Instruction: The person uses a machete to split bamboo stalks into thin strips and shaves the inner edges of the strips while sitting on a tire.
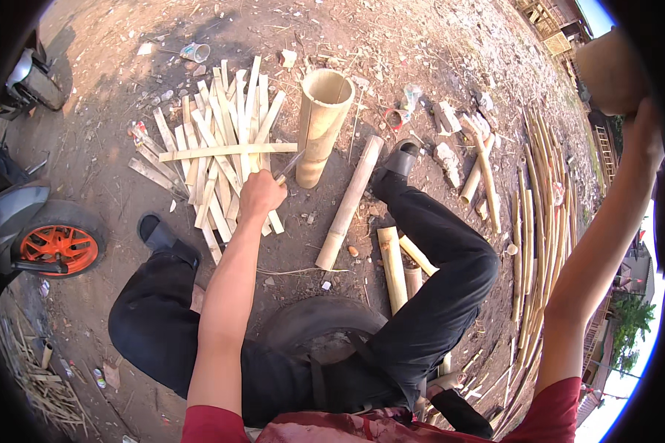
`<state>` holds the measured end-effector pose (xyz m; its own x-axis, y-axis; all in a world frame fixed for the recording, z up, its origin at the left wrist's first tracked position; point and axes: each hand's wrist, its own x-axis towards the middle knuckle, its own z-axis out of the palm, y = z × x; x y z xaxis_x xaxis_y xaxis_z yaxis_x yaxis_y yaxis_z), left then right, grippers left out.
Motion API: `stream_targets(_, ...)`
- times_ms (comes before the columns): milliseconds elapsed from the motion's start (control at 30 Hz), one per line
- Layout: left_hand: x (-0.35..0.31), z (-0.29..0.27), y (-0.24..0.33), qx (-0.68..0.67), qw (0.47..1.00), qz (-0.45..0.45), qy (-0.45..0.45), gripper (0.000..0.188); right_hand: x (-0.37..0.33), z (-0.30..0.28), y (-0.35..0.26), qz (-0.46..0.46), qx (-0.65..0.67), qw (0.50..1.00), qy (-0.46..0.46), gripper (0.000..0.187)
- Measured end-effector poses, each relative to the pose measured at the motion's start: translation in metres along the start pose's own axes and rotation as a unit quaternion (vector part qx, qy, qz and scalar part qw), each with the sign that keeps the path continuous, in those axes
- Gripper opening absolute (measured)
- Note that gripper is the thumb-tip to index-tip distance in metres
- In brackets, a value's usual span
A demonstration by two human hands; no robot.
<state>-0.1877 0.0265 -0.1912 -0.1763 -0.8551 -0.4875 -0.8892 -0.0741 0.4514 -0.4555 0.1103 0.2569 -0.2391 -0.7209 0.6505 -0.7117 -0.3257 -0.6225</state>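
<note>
Pale bamboo forms the tube [322, 129] standing upright at the upper centre of the frame, right of a strip pile [222, 152]. The person's left hand [263, 193], left of centre, is wrapped around a knife [293, 162] just beside the tube; the right hand [646, 124], upper right, clutches a brown wooden block [612, 72].

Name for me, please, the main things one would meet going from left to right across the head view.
Orange-rimmed wheel → pile of bamboo strips → upright bamboo tube → right shoe → long bamboo poles → right hand.
</note>
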Motion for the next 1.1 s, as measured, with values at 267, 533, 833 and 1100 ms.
stream_targets(267, 0.009, -0.011, 0.01, 0.053, 0.995, 0.082, -0.028, 0.034, -0.274, 0.109, 0.193, 0.503, 0.29, 0.767, -0.273, 0.081)
stream_targets(533, 0.014, 0.003, -0.009, -0.045, 0.998, 0.02, -0.042, 0.04, 0.014, -0.015, 0.101, 0.173, -0.061, 0.982, -0.054, 0.07)
stream_targets(833, 0.039, 0.018, -0.009, -0.128, 0.985, 0.061, -0.097, 0.031, -0.043, -0.003, 0.101, 0.075, 0.045, 0.996, 0.022, 0.065)
stream_targets(1100, 0.022, 0.026, 0.018, -0.456, 0.827, -0.033, -0.328, 0.018, -0.274, 0.091, 0.171, 0.46, 0.052, 0.866, -0.188, 0.057)
